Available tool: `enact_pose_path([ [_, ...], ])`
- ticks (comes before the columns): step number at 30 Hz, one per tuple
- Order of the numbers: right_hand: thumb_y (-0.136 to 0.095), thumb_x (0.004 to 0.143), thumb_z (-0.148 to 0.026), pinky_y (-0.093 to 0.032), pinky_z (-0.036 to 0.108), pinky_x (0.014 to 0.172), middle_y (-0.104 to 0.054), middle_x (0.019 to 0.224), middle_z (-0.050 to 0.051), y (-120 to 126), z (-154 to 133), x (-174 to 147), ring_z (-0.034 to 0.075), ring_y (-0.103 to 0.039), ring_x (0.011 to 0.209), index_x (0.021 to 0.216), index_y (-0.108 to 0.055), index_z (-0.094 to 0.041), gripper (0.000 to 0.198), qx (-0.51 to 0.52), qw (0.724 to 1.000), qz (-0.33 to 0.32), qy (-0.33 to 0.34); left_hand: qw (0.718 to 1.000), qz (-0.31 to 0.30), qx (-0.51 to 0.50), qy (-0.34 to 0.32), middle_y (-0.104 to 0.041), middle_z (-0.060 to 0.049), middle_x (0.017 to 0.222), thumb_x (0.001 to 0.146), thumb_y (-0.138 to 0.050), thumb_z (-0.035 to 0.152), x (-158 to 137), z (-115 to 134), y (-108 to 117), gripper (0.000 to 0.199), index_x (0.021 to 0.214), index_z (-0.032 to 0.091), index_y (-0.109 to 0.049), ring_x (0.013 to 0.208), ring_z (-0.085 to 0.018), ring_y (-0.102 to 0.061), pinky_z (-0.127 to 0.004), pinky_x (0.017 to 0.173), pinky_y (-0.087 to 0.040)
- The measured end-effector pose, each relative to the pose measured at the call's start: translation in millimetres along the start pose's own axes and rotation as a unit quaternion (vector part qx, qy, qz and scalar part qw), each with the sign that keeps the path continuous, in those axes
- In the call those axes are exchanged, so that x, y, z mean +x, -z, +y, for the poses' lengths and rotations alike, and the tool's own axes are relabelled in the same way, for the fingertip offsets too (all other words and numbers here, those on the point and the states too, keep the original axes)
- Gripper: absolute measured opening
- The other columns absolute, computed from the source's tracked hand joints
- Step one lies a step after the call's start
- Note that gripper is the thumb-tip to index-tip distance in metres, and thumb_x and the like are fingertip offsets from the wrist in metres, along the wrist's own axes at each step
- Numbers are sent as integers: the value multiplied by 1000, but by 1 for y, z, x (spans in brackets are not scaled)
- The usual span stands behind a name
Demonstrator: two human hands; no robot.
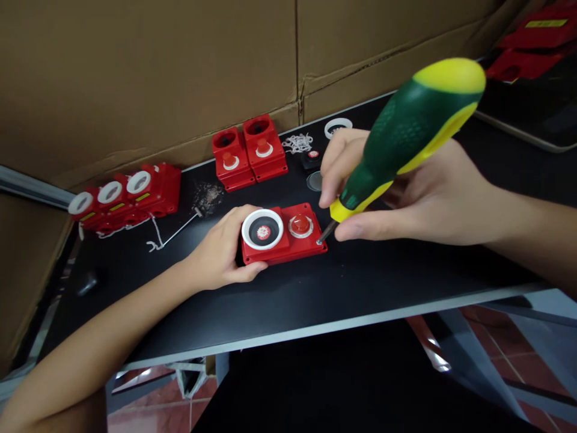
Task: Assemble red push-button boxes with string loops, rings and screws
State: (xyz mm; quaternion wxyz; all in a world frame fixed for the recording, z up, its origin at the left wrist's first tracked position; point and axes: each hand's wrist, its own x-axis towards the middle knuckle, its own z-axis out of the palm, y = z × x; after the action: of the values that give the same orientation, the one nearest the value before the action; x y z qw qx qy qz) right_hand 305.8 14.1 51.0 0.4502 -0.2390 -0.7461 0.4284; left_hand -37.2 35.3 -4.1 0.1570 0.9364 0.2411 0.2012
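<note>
A red alarm unit (279,255) lies face up on the black table, with a white ring around a dark round part at its left and a red domed light (300,225) at its right. My left hand (225,249) is wrapped round the unit's left end. In my right hand (406,198) is a green and yellow screwdriver (401,132), gripped low on its handle. The screwdriver slants down to the left, and its tip meets a screw (319,242) at the unit's right front corner.
Two red units (252,153) without white rings stand at the back. Several finished-looking red units (153,192) with white rings line the left. White cords (298,143), a white ring (338,126) and a clear disc (314,181) lie behind my right hand. A small brush (180,228) lies left.
</note>
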Motion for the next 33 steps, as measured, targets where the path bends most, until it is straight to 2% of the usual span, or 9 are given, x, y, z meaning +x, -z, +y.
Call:
enact_pose_path([
  [3,-106,79,-38,-62,31,74,-76,88,2,2,3,3,18,-70,86,96,-85,-24,31,-38,999,-1,10,1000,-1,-6,12,-71,-17,135,106,-68,75,0,0,0,77,158,20,-50,114,-34,-75,-51,104,-66],
  [5,-108,77,-37,-62,32,73,-76,88,1,1,5,3,18,-70,85,96,-83,-24,33,-38,999,20,6,1000,4,-7,5,-71,-17,136,107,-69,74,0,1,-1,76,158,20,-50,115,-34,-76,-51,104,-66],
  [9,-108,74,-28,-58,29,63,-79,96,1,-5,7,-2,16,-69,81,95,-79,-24,36,21,999,51,0,1000,12,-8,-7,-71,-18,138,107,-69,73,1,1,-1,76,159,21,-49,117,-35,-75,-51,105,-66],
  [13,-107,75,-24,-56,27,60,-78,108,-1,-8,1,-3,9,-63,68,102,-75,-24,42,58,996,49,-34,1000,11,-8,-9,-72,-17,137,107,-68,74,1,0,-2,76,158,21,-50,116,-34,-76,-50,103,-67],
  [15,-103,82,-23,-55,26,60,-81,111,0,-8,-4,-2,7,-63,67,109,-75,-24,39,62,996,38,-49,1000,11,-7,-10,-72,-17,138,108,-68,73,0,0,-1,75,159,21,-49,117,-35,-76,-50,103,-67],
  [18,-95,90,-19,-56,23,61,-86,112,4,-6,-10,-1,11,-73,80,118,-75,-24,35,56,998,-1,-37,1000,9,-6,-10,-71,-18,140,107,-69,72,0,0,-1,77,161,21,-47,119,-36,-76,-51,104,-66],
  [24,-82,98,-19,-68,25,81,-86,114,3,2,-15,0,16,-82,98,134,-72,-26,38,52,992,-96,-67,1000,17,-4,-18,-72,-17,138,109,-68,72,1,1,-1,75,159,22,-47,116,-34,-77,-48,101,-66],
  [28,-92,95,-35,-66,26,81,-83,112,4,1,-7,-1,18,-79,102,119,-77,-23,30,9,993,-95,-66,1000,21,-8,-20,-73,-16,137,108,-71,71,2,1,-1,73,158,22,-49,115,-33,-76,-46,100,-66],
  [33,-90,98,-41,-62,30,75,-80,95,3,-3,5,1,18,-72,87,103,-83,-24,18,8,994,-86,-66,1000,5,-8,-2,-72,-17,135,107,-69,73,1,1,0,74,157,21,-50,114,-34,-76,-49,101,-66],
])
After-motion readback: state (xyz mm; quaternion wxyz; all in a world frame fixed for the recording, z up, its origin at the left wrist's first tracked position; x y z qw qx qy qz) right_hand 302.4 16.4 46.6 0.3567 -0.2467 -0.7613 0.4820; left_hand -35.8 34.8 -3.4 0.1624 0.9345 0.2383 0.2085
